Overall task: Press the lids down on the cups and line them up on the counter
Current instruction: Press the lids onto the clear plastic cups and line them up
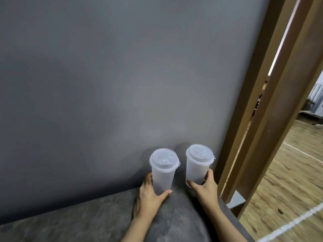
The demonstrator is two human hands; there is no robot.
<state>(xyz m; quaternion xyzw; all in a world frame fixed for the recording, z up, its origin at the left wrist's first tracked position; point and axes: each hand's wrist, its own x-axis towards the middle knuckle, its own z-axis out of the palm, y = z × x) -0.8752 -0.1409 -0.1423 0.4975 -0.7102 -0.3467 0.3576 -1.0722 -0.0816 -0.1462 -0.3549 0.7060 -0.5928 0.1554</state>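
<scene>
Each hand held one clear plastic cup low on its body, near the far edge of the grey counter (87, 215) and close to the grey wall (104, 84). The left hand (148, 198) was curled round the base of the left cup (163, 177), thumb across the front and fingers behind it; the right hand (207, 186) gripped the right cup (197, 169) the same way, thumb in front at the bottom and fingertips showing on the far side. Both cups carried a lid: the left lid (164, 159) and the right lid (199, 154) looked seated all round, though whether either had fully clicked on could not be told. The cups stood a little apart, side by side, the right one nearest the wooden door frame (262, 137) beyond the right hand. It was unclear whether the right cup's base rested on the counter or hung just above it. The risks seemed these: thin, light cups gripped so low could squash or tip, popping a lid; the right cup sat close to the counter's end, so a nudge further right might send it over; and letting go unevenly could leave the pair crooked.
</scene>
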